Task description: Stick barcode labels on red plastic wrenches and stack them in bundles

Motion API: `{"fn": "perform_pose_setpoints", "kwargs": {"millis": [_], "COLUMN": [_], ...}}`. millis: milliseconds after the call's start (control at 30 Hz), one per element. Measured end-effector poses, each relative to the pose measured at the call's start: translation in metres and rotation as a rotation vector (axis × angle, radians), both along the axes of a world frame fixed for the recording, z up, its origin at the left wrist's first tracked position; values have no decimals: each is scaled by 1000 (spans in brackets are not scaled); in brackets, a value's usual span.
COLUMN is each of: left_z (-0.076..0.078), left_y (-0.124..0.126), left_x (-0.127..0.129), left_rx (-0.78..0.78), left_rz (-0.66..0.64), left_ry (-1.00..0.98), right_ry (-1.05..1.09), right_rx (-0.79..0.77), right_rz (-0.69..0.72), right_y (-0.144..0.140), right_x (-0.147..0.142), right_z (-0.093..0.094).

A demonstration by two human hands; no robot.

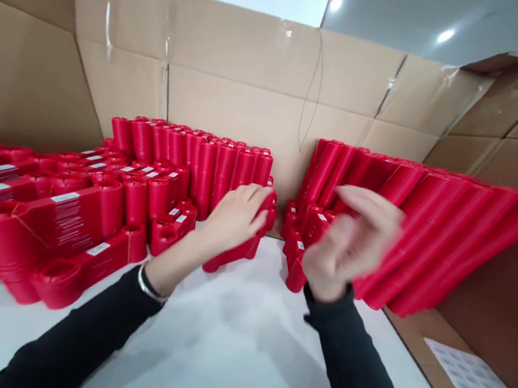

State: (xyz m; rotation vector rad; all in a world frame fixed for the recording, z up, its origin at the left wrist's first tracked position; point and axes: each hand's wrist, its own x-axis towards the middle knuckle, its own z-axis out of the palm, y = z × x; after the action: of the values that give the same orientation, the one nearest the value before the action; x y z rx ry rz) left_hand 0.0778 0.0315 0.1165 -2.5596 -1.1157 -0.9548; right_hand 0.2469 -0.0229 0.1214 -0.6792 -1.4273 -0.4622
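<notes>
My left hand has its fingers curled over a red twin-tube piece that stands low on the white tabletop. Part of that piece is covered by the hand. To the right, my right hand is raised in front of the right-hand stack, blurred by motion. Its thumb and forefinger are apart, with nothing visible between them. Behind it, tall ribbed red tubes lean in a dense row. A small red piece with a white label sits on the table just left of my right wrist.
Many red twin-tube pieces, some white-labelled, are stacked on the left. Another upright red stack stands at the back. Cardboard walls enclose the table, with a thin wire hanging down. A patterned white sheet lies at right.
</notes>
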Motion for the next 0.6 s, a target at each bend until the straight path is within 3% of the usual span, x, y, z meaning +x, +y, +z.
{"fn": "perform_pose_setpoints", "kwargs": {"millis": [67, 133, 167, 233, 333, 467, 600], "left_z": [-15, -31, -38, -47, -48, -43, -45], "left_y": [21, 41, 48, 57, 59, 58, 60], "left_x": [-12, -20, -22, -23, -20, -18, -19], "left_rx": [-203, -346, -406, -485, -538, -580, -576], "left_rz": [124, 106, 80, 22, -67, -142, -115], "left_ry": [191, 319, 375, 454, 512, 533, 524], "right_ry": [-116, -294, -326, -372, -423, -436, -343], "right_rx": [-289, -609, -667, -765, -883, -979, -946], "right_rz": [28, 67, 68, 61, 70, 91, 63], "right_y": [27, 55, 67, 82, 89, 85, 81], "right_x": [-2, -2, -1, 1, 7, 14, 11], "right_z": [-11, -28, -38, -56, -70, -68, -64]}}
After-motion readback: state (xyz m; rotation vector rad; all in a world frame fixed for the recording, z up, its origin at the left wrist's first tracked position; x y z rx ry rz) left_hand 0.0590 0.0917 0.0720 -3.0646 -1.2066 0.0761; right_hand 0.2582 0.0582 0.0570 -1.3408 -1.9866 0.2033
